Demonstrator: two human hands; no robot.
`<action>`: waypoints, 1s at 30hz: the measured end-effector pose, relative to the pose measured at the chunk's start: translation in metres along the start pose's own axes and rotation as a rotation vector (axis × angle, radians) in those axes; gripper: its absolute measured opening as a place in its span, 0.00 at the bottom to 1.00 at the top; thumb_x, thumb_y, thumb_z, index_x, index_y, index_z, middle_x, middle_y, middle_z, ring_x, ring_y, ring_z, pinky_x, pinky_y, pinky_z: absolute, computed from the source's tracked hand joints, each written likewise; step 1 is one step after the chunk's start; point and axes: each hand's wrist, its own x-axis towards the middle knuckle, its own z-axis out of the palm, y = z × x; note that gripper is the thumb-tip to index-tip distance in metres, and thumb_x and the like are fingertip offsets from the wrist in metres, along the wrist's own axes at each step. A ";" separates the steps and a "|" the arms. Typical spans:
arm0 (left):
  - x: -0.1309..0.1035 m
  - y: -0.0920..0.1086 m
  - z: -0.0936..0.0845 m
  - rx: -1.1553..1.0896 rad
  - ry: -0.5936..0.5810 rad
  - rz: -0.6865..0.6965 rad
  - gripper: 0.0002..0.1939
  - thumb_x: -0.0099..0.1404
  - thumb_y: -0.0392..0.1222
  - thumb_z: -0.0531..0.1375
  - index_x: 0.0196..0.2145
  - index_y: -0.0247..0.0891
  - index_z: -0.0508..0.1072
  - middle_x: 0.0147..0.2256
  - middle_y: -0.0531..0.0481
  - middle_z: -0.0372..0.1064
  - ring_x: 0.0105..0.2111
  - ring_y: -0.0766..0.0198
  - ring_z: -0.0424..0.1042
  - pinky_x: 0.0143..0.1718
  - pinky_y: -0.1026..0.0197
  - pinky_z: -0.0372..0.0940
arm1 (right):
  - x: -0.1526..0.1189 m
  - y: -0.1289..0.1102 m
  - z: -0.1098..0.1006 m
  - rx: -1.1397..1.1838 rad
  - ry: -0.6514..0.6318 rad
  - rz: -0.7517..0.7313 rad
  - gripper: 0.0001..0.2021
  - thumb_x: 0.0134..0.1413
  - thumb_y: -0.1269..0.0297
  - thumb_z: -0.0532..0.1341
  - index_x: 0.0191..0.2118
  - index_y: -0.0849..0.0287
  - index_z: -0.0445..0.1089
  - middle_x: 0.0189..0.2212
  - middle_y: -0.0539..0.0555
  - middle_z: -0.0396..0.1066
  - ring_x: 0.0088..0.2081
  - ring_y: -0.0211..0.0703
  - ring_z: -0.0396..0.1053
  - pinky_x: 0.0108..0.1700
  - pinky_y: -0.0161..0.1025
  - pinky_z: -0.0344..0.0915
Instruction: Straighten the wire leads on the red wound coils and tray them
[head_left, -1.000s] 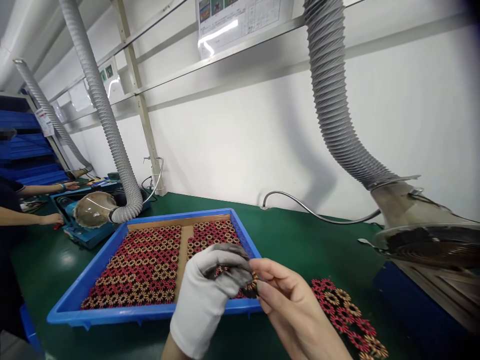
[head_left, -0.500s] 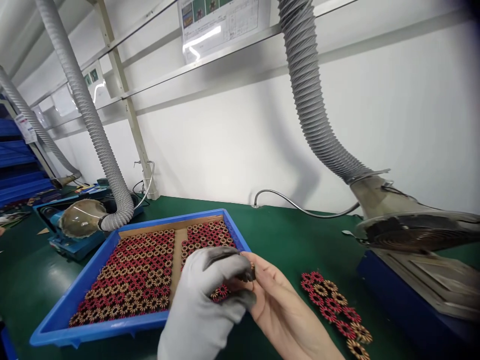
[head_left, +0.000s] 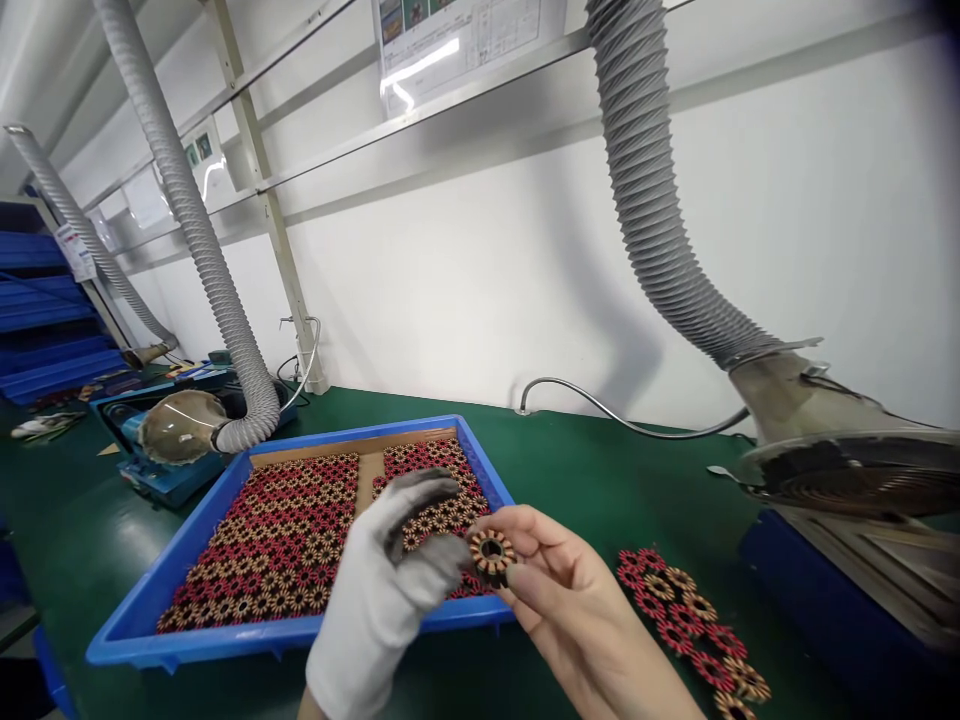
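Note:
My bare right hand (head_left: 574,590) pinches a small copper-wound motor stator (head_left: 493,553) between thumb and fingers, its round centre hole turned towards me. My left hand (head_left: 390,575), in a white glove with darkened fingertips, is just left of it. The gloved fingers and thumb are spread apart with nothing between them; whether the thumb touches the stator's edge I cannot tell. Behind both hands lies a blue tray (head_left: 300,630), with rows of red and copper-coloured stators (head_left: 277,540) in it. The left hand hides part of its right-hand section.
More stators (head_left: 686,625) lie loose on the green table (head_left: 577,470) at right. Beyond them stands a blue machine (head_left: 840,600) under a fume hood (head_left: 840,465) on a grey hose (head_left: 645,200). Another hood (head_left: 180,427) sits behind the tray at left.
The gloved hand has opened and drawn back left from the stator, which now shows fully in the right hand. The whole view has shifted slightly.

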 end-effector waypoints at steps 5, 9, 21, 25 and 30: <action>-0.001 -0.014 0.008 -0.207 -0.100 -0.046 0.08 0.49 0.29 0.64 0.23 0.41 0.80 0.29 0.51 0.77 0.32 0.64 0.75 0.35 0.69 0.70 | 0.001 0.005 0.008 -0.018 0.028 -0.051 0.15 0.35 0.61 0.74 0.34 0.51 0.75 0.32 0.50 0.74 0.37 0.39 0.70 0.41 0.33 0.66; 0.002 -0.021 0.006 -0.397 0.020 -0.011 0.05 0.50 0.32 0.66 0.22 0.40 0.80 0.26 0.53 0.77 0.32 0.64 0.76 0.39 0.68 0.70 | -0.001 0.006 0.004 -0.117 0.073 -0.026 0.17 0.31 0.61 0.75 0.32 0.53 0.76 0.32 0.50 0.74 0.36 0.37 0.69 0.37 0.30 0.65; -0.011 -0.007 0.005 0.113 -0.206 0.029 0.26 0.46 0.24 0.65 0.41 0.48 0.75 0.44 0.56 0.73 0.45 0.65 0.71 0.48 0.69 0.64 | 0.000 -0.003 0.002 0.366 -0.084 0.076 0.12 0.45 0.62 0.70 0.38 0.55 0.73 0.33 0.51 0.76 0.37 0.42 0.74 0.43 0.39 0.68; -0.008 -0.005 0.009 0.052 -0.181 0.050 0.13 0.47 0.29 0.67 0.31 0.42 0.78 0.35 0.53 0.75 0.37 0.64 0.73 0.41 0.68 0.66 | -0.001 -0.002 0.004 0.369 -0.025 0.077 0.14 0.41 0.62 0.72 0.36 0.54 0.72 0.31 0.47 0.74 0.32 0.35 0.71 0.38 0.33 0.67; -0.005 -0.010 0.006 -0.101 -0.064 0.017 0.04 0.53 0.33 0.65 0.22 0.38 0.77 0.27 0.50 0.75 0.30 0.63 0.73 0.34 0.66 0.68 | 0.002 0.000 0.003 0.261 -0.143 0.085 0.11 0.43 0.65 0.71 0.29 0.57 0.67 0.26 0.46 0.68 0.30 0.34 0.67 0.36 0.32 0.65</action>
